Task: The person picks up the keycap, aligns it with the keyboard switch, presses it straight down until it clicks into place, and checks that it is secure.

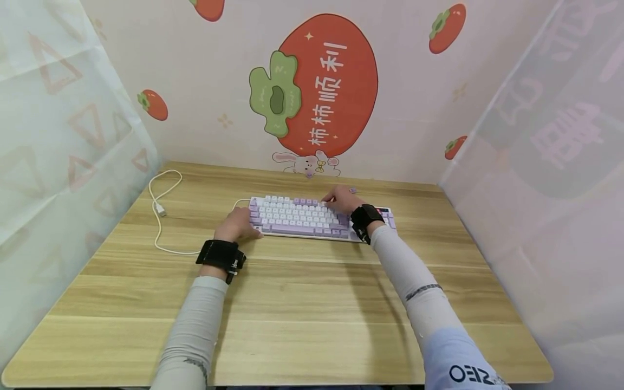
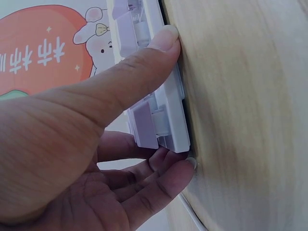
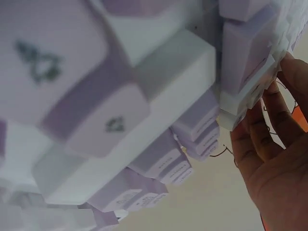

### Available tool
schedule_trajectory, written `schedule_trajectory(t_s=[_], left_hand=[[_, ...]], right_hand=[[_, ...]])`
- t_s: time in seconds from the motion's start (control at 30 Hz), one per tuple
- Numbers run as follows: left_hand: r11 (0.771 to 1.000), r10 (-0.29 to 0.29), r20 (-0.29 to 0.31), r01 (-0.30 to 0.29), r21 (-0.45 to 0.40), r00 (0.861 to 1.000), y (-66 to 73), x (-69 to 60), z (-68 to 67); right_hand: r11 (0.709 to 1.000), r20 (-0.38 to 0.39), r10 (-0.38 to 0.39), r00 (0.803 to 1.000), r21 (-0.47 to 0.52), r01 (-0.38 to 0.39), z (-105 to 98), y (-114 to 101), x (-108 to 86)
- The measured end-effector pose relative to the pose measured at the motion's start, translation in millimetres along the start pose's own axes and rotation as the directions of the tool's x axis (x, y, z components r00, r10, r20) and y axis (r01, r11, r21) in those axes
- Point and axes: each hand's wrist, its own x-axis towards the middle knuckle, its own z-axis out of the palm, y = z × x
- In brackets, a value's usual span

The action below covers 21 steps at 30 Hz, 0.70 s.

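Observation:
A white and lavender keyboard (image 1: 302,221) lies flat on the wooden table. My left hand (image 1: 237,223) grips its left front corner. In the left wrist view the thumb (image 2: 139,67) lies along the front edge, and the other fingers curl at the side end. Over the right part of the keyboard is my right hand (image 1: 342,199), its fingertips pinching a keycap in the far row. Seen from the right wrist, the curled fingers (image 3: 269,120) are at the far edge of the keys; the fingertips are partly hidden. Behind this hand lies a small loose purple keycap (image 1: 352,190).
A white cable (image 1: 161,227) runs from the keyboard's back left and loops on the table, with its USB plug (image 1: 160,209) to the left. A printed backdrop (image 1: 224,70) stands behind the wooden table (image 1: 302,309), with sheets at both sides.

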Motion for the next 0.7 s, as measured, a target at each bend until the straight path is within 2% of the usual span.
schedule_trajectory(t_s=[0.13, 0.3, 0.5, 0.7], left_hand=[[1.000, 0.003, 0.001, -0.003, 0.001, 1.000, 1.1, 0.1, 0.6], [1.000, 0.010, -0.003, -0.010, -0.002, 1.000, 0.0, -0.1, 1.7], [1.000, 0.006, -0.004, -0.006, -0.004, 1.000, -1.5, -1.2, 0.9], [1.000, 0.020, 0.001, -0.020, -0.013, 1.000, 0.1, -1.5, -0.5]], right_hand=[[0.999, 0.005, 0.044, 0.999, -0.024, -0.043, 2, 4, 4.9], [0.988, 0.028, 0.154, 0.988, 0.002, -0.154, 1, 11, 15.9], [0.961, 0.102, 0.275, 0.956, 0.003, -0.277, -6, 18, 33.6], [0.933, 0.146, 0.354, 0.924, 0.017, -0.360, -12, 19, 37.0]])
